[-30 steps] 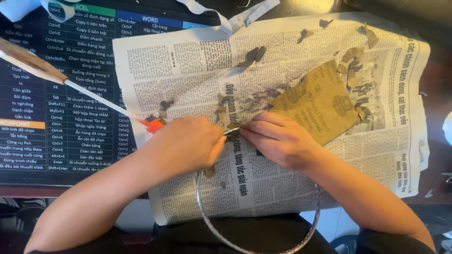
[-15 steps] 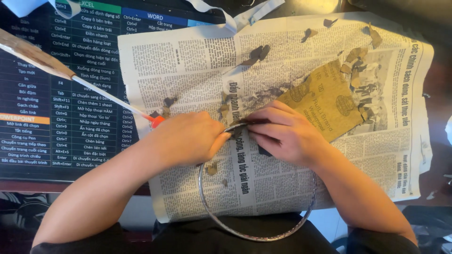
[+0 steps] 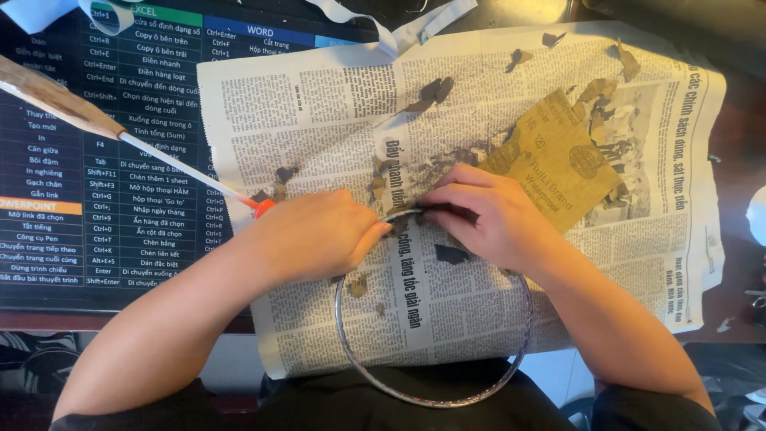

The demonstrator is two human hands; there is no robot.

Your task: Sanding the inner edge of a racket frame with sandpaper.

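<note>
desk [image 3: 734, 207] | on it: dark printed mat [image 3: 104, 160], newspaper [image 3: 319, 112]

Even, soft overhead light; sharp focus

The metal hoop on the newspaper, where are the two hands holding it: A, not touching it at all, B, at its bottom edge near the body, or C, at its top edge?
C: the left hand and right hand meet at the top of the metal hoop, whose lower arc hangs free off the near edge of the newspaper.
</note>
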